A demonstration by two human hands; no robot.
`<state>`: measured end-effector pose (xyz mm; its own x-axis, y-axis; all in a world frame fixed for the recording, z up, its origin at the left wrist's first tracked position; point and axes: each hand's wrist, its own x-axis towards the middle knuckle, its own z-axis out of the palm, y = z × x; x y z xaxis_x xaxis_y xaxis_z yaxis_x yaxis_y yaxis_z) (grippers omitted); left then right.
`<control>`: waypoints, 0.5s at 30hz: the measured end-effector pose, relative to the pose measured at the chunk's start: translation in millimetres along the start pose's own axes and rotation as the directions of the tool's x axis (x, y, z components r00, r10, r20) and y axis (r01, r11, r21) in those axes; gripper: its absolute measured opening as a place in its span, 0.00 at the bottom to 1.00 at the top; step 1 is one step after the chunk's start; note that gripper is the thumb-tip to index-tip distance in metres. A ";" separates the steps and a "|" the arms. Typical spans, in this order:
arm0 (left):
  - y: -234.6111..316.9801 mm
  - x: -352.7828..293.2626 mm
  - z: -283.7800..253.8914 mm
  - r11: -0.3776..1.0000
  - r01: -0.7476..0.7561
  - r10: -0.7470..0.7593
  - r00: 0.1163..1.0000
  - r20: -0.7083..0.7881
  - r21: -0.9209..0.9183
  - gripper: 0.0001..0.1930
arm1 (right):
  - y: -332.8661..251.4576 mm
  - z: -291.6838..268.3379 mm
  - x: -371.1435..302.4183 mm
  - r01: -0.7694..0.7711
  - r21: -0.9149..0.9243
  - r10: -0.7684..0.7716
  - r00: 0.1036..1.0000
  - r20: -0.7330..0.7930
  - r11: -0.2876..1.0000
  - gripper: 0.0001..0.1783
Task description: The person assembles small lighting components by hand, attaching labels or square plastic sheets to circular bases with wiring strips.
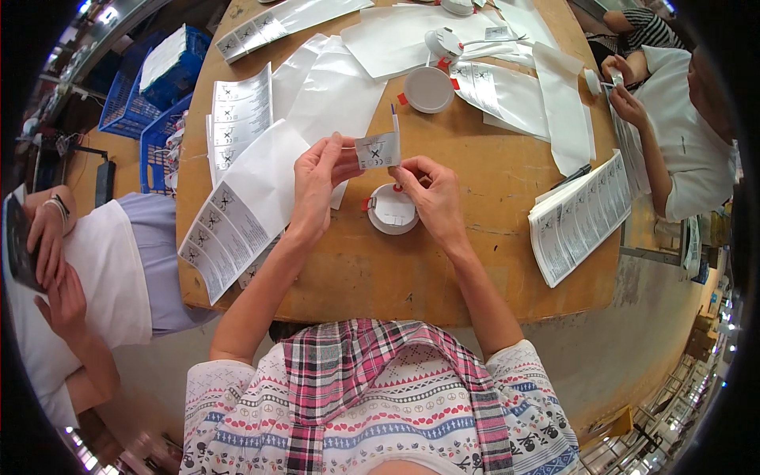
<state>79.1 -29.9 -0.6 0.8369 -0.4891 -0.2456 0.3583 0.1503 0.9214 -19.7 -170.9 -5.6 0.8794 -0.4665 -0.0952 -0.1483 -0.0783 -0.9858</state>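
Observation:
My left hand [317, 186] pinches the left edge of a small folded white leaflet [378, 149] held upright above the table. My right hand [431, 194] holds the leaflet's lower right corner, its fingers curled beside a small red tab. Just below both hands a round white disc-shaped fitting [393, 210] with a red clip lies on the wooden table [475, 158].
A fan of printed leaflets [226, 226] lies left, another stack [582, 214] right. White plastic bags [336, 91] and a second round white fitting [428, 89] lie further back. One person sits at the left, another [681, 119] at the right handling parts. Blue crates [134, 95] stand far left.

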 end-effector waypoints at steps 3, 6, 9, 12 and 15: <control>5.8 -2.7 1.1 0.995 0.055 -0.054 0.998 0.013 -0.080 0.16 | -0.2 1.2 -0.4 -0.017 0.025 0.017 1.000 0.005 1.000 0.10; 3.5 -5.3 4.6 0.997 0.060 -0.059 0.998 0.022 -0.054 0.18 | -2.1 0.1 -0.7 -0.029 0.000 0.029 0.999 0.036 1.000 0.10; 1.5 -6.5 7.3 0.999 0.031 -0.031 0.999 0.023 0.030 0.17 | -2.3 -0.5 -0.6 -0.007 0.027 0.007 1.000 0.014 1.000 0.09; 1.9 -6.7 8.1 0.996 0.025 -0.025 1.000 0.004 0.085 0.14 | -5.2 -1.3 -1.6 -0.012 0.000 0.012 1.000 0.018 1.000 0.10; 3.1 -7.3 8.1 0.994 0.022 -0.021 1.000 -0.008 0.103 0.14 | -4.7 -0.9 -1.7 -0.014 0.018 0.014 1.000 0.027 1.000 0.09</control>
<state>70.8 -32.8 6.4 0.8324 -0.4854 -0.2674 0.3321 0.0507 0.9419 -20.9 -170.6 -0.7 0.8891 -0.4438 -0.1125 -0.1528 -0.0559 -0.9867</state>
